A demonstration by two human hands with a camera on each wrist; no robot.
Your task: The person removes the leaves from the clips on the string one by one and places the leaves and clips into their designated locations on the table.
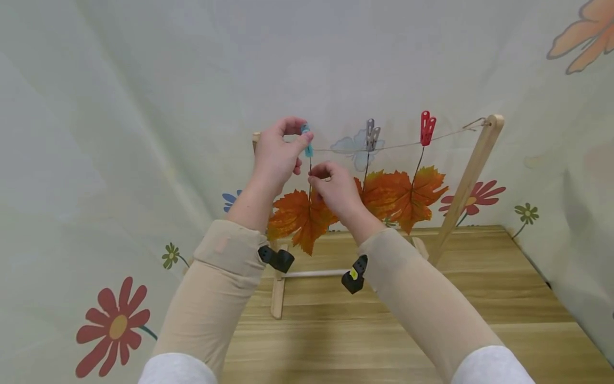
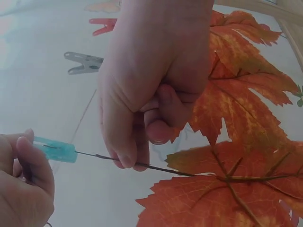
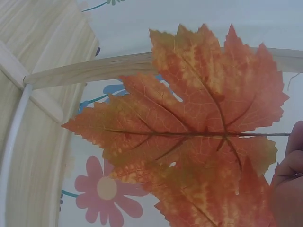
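My left hand (image 1: 278, 152) pinches a light blue clothespin (image 1: 307, 141) at the left part of a thin string. Below it, my right hand (image 1: 337, 189) pinches the dark stem (image 2: 156, 168) of an orange artificial maple leaf (image 1: 304, 216). In the left wrist view the stem's upper end runs to the tip of the blue clothespin. The leaf hangs under my right hand and fills much of the right wrist view. Farther right, a grey clothespin (image 1: 371, 136) and a red clothespin (image 1: 427, 128) sit on the string, each with a leaf stem below it.
The string (image 1: 400, 145) is tied to a wooden post (image 1: 470, 181) at the right; another post top (image 1: 256, 140) shows behind my left hand. A white rod (image 1: 314, 273) joins the stand's feet above the wooden table (image 1: 479, 309). Flower-printed cloth (image 1: 144, 106) surrounds it.
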